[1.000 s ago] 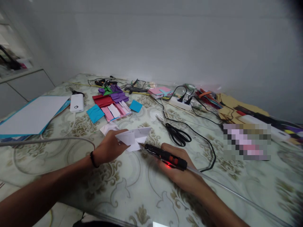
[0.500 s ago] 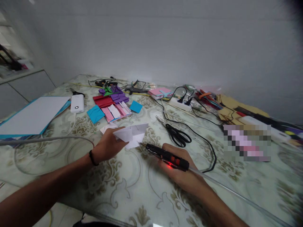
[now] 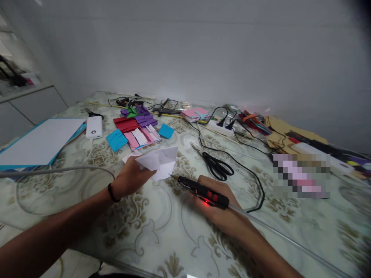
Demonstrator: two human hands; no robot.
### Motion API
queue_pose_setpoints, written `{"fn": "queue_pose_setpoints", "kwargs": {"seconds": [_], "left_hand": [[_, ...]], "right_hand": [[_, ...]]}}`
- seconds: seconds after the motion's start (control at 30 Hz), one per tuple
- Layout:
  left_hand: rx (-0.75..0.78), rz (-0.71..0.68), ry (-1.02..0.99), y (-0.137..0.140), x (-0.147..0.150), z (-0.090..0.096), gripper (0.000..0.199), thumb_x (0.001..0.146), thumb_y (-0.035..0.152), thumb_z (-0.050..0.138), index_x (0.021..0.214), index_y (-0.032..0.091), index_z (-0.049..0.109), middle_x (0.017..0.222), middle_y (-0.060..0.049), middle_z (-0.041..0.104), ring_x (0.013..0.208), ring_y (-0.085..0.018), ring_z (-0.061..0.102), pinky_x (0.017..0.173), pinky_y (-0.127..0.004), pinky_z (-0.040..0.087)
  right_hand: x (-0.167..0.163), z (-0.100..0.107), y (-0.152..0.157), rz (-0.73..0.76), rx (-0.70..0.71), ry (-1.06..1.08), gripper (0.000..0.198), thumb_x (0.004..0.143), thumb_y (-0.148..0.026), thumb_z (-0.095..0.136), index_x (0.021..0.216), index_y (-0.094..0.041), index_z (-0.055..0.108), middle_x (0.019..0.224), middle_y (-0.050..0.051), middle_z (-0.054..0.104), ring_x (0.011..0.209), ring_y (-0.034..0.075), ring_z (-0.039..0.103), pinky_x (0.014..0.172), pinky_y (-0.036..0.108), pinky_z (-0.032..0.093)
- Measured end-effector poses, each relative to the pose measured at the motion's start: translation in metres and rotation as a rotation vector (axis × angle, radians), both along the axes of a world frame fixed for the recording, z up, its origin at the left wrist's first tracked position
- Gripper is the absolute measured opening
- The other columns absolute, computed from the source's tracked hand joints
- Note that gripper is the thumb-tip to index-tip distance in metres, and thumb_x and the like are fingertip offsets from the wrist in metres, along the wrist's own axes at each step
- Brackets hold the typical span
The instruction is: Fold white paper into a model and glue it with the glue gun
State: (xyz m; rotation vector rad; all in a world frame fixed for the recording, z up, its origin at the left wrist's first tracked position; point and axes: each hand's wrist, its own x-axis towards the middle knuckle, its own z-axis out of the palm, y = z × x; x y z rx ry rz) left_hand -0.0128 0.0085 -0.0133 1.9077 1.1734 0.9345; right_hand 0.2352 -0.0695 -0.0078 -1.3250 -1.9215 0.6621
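My left hand [image 3: 133,175] pinches a folded white paper piece [image 3: 165,166] whose flaps stand open towards the right. My right hand [image 3: 220,200] is wrapped round a black and orange hot glue gun [image 3: 203,192] with a red light glowing on its side. A long translucent glue stick [image 3: 269,224] runs out of its back end. The thin nozzle points at the lower edge of the paper; whether it touches cannot be made out. Another white folded paper [image 3: 130,155] lies partly hidden behind my left hand.
Black-handled scissors [image 3: 217,166] lie beyond my right hand, near a black cord. Folded paper pieces in red [image 3: 126,124], purple and pink lie at the back, beside a white power bank [image 3: 94,127]. A power strip [image 3: 220,127] and paper sheets [image 3: 43,139] are also on the table.
The white paper has tilted a little and shifted slightly left in my left hand. The glue gun has moved slightly left with it, its nozzle still at the lower edge.
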Motion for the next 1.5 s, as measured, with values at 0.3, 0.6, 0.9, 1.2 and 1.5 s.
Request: {"fn": "queue_pose_setpoints", "kwargs": {"seconds": [0.3,0.6,0.9,1.2,1.5], "left_hand": [[0.036,-0.025,0.0,0.0,0.0,0.002,0.011,0.078,0.016,0.062,0.068,0.014,0.06,0.064,0.002,0.059,0.059,-0.01,0.05,0.053,-0.018,0.039],[-0.02,-0.029,-0.054,-0.001,-0.001,-0.002,0.008,0.081,0.018,0.063,0.08,0.013,0.069,0.077,-0.001,0.07,0.068,-0.013,0.06,0.062,-0.021,0.048],[-0.187,-0.091,-0.145,-0.01,0.007,0.002,0.021,0.085,0.03,0.065,0.094,0.012,0.072,0.09,-0.008,0.076,0.078,-0.02,0.068,0.067,-0.027,0.055],[-0.261,-0.154,-0.111,-0.016,0.011,0.001,0.024,0.087,0.032,0.064,0.1,0.013,0.071,0.098,-0.009,0.076,0.084,-0.021,0.069,0.07,-0.027,0.056],[-0.33,-0.296,-0.021,-0.029,0.016,0.005,0.025,0.09,0.032,0.061,0.102,0.013,0.07,0.091,-0.007,0.076,0.079,-0.019,0.068,0.064,-0.025,0.054]], "right_hand": [[-0.001,-0.001,0.001,0.003,-0.009,-0.026,0.029,0.084,-0.026,0.06,0.062,-0.021,0.041,0.065,-0.002,0.049,0.058,0.013,0.046,0.053,0.027,0.033],[0.007,-0.018,0.008,0.031,0.023,-0.127,0.012,0.088,-0.025,0.059,0.079,-0.02,0.052,0.075,0.001,0.057,0.067,0.016,0.053,0.061,0.026,0.04],[0.013,-0.031,0.018,-0.062,0.027,-0.204,0.026,0.078,-0.01,0.06,0.103,-0.017,0.06,0.107,0.011,0.062,0.097,0.025,0.062,0.086,0.038,0.051],[0.012,-0.018,0.012,-0.025,-0.039,-0.061,0.048,0.086,-0.026,0.068,0.132,-0.021,0.053,0.129,0.012,0.063,0.116,0.027,0.061,0.104,0.048,0.046],[-0.001,-0.014,0.001,0.044,-0.152,0.217,0.054,0.082,-0.027,0.074,0.132,-0.024,0.054,0.121,0.009,0.069,0.11,0.026,0.065,0.099,0.043,0.049]]}}
